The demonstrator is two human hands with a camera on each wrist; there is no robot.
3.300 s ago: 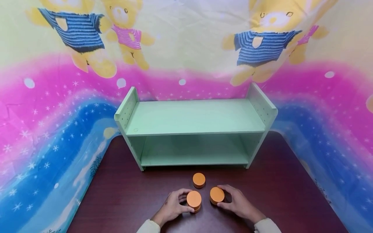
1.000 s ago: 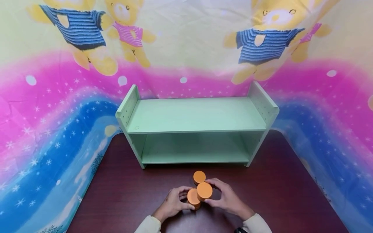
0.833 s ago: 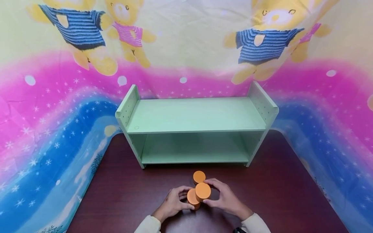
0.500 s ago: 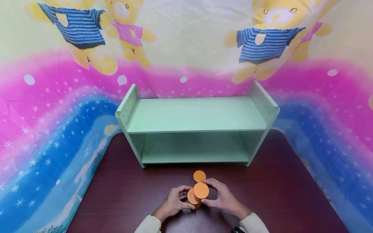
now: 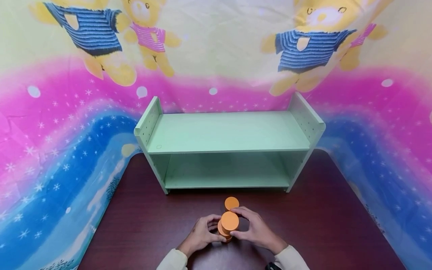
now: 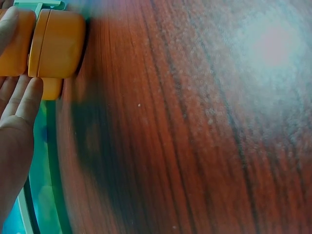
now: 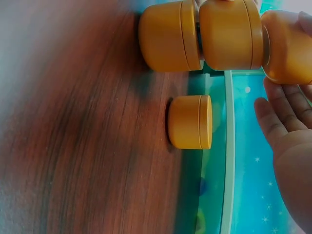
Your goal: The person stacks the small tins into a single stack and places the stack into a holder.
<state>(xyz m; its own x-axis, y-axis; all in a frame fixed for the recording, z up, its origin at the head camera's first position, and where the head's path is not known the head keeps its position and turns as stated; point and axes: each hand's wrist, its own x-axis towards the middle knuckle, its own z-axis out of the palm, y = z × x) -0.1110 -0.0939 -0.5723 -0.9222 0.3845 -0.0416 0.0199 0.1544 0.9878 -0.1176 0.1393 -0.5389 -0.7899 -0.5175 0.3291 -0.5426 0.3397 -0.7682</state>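
Observation:
My left hand (image 5: 201,232) curls thumb and fingers round the middle one of three stacked orange lidded jars. That middle jar (image 7: 229,34) sits on the lowest jar (image 7: 168,36), which stands on the table. With thumb and fingers, my right hand (image 5: 254,228) grips the top jar (image 5: 230,221), whose base is right at the middle jar's lid. In the head view the top jar is a little right of the middle one and covers part of it. Another orange jar (image 5: 231,203) stands alone just behind the stack, beyond both hands.
A pale green two-tier shelf (image 5: 229,131) stands at the back of the dark reddish wooden table (image 5: 135,225). A curtain (image 5: 216,56) printed with teddy bears hangs behind and along both sides.
The jar in my right hand has been lifted from right of the stack and brought left over it, inching left in the last second. My left hand has stayed at the stack.

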